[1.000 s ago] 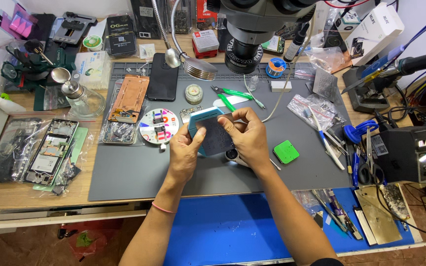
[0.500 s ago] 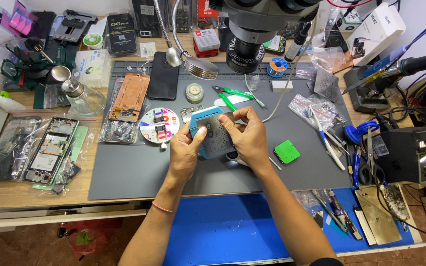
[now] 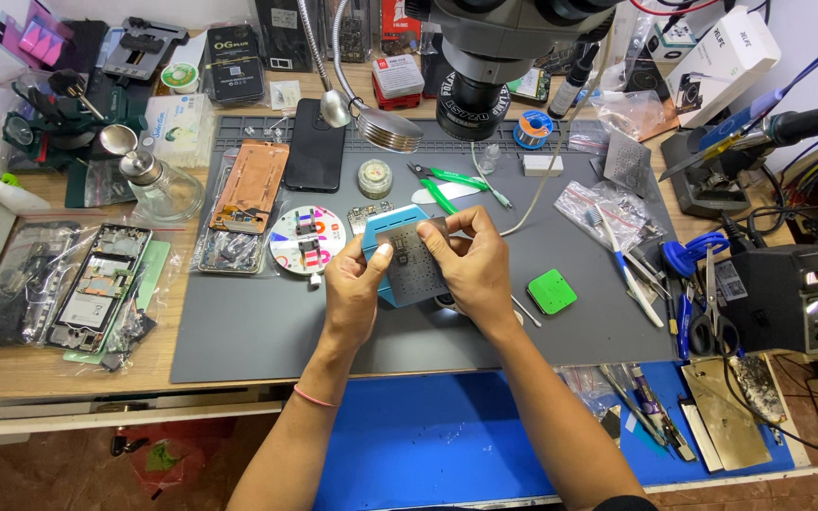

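Both hands hold a thin grey metal stencil plate (image 3: 416,261) with fine perforated patterns, above a blue block (image 3: 382,238) on the grey work mat (image 3: 257,331). My left hand (image 3: 354,282) pinches the plate's left edge with thumb and fingers. My right hand (image 3: 466,263) grips its right and upper edge. The plate is tilted slightly. The blue block's lower part is hidden behind the plate and my hands.
A round multicolour parts dish (image 3: 301,240) lies left of my hands, a green square pad (image 3: 552,291) to the right. Green tweezers (image 3: 447,185), a black phone (image 3: 315,144), an opened phone (image 3: 250,187), a microscope (image 3: 485,66) and a soldering station (image 3: 792,295) surround the mat.
The stencil plate has come up slightly and turned more face-on to the camera. My hands stay in the same spot with small finger shifts.
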